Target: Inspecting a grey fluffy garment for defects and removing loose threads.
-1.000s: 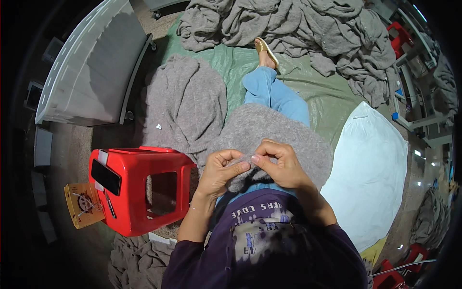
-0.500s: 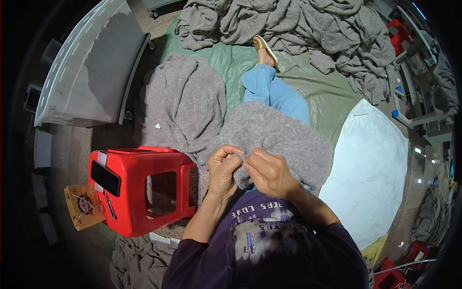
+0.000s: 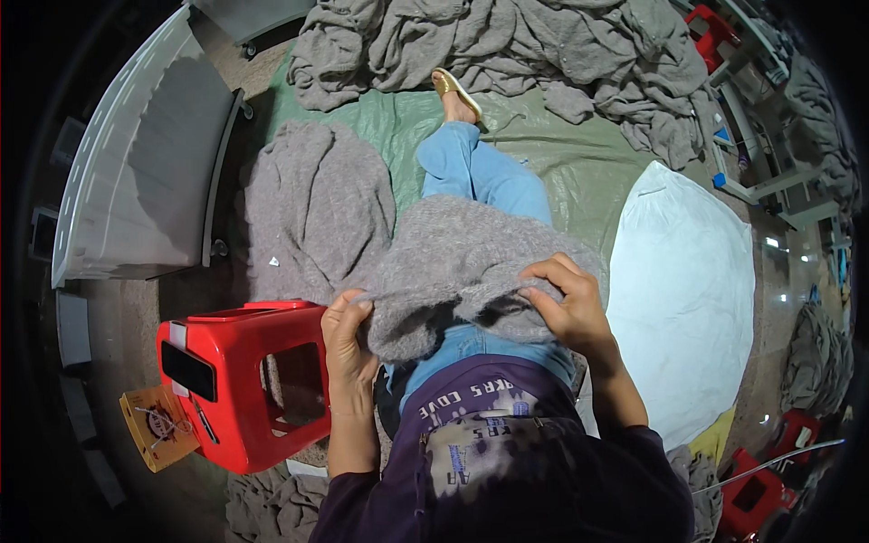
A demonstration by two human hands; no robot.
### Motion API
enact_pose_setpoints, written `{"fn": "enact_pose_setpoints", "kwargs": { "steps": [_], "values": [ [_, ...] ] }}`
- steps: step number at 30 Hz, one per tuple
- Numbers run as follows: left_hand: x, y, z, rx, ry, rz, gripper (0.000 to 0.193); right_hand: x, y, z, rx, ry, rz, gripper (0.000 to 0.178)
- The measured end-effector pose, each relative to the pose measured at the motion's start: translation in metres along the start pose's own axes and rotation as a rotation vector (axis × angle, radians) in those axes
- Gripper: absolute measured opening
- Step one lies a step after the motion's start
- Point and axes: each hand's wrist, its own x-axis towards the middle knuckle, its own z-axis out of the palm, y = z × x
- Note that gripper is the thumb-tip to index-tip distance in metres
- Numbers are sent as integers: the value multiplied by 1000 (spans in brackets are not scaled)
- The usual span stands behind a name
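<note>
A grey knitted garment (image 3: 480, 249) lies across my lap, over my blue jeans. My left hand (image 3: 347, 339) pinches its edge at the left, thumb against fingers. At the right, my right hand (image 3: 568, 303) pinches another part of the edge. Between the two hands the knit stretches in loose folds, with a gap sagging open on the near side. Which part of the garment the edge belongs to I cannot tell. Another grey knit piece (image 3: 317, 208) lies to the left, touching the one on my lap, with a small white scrap (image 3: 274, 261) on it.
A red plastic stool (image 3: 244, 389) on my left carries a phone (image 3: 188, 371), a pen and a yellow box (image 3: 158, 425). Beyond it stands a white wheeled bin (image 3: 145, 163). Grey knits (image 3: 507, 45) are heaped at the far side. A full white sack (image 3: 683, 299) lies at my right.
My hands were close together on the knit and have moved apart, left and right, spreading its edge. The view has shifted slightly to the right.
</note>
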Motion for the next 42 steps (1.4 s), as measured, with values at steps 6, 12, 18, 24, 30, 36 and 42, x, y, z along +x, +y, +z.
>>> {"fn": "enact_pose_setpoints", "kwargs": {
  "steps": [6, 12, 18, 24, 30, 36, 42],
  "values": [
    [-9, 2, 18, -129, -170, -74, 17, -9, 12, -6, 28, 0, 135, 20],
    [-16, -5, 20, -54, -186, -112, 15, -11, -1, -6, 90, 163, 141, 20],
    [-21, -11, 40, 59, -228, -10, 7, -2, -42, 42, 27, 184, -541, 33],
    [-30, -14, 41, 132, -162, -32, 5, 3, -40, 63, -64, 137, -700, 35],
    [-29, -22, 41, 185, -170, 125, 11, 4, -36, 68, -120, 174, -684, 35],
    [-25, -23, 30, 505, -193, 338, 14, 26, -35, 50, 238, -256, -253, 39],
    [-25, -17, 30, 616, -232, 369, 12, 39, -34, 47, 89, -425, -346, 27]
  ]
}}
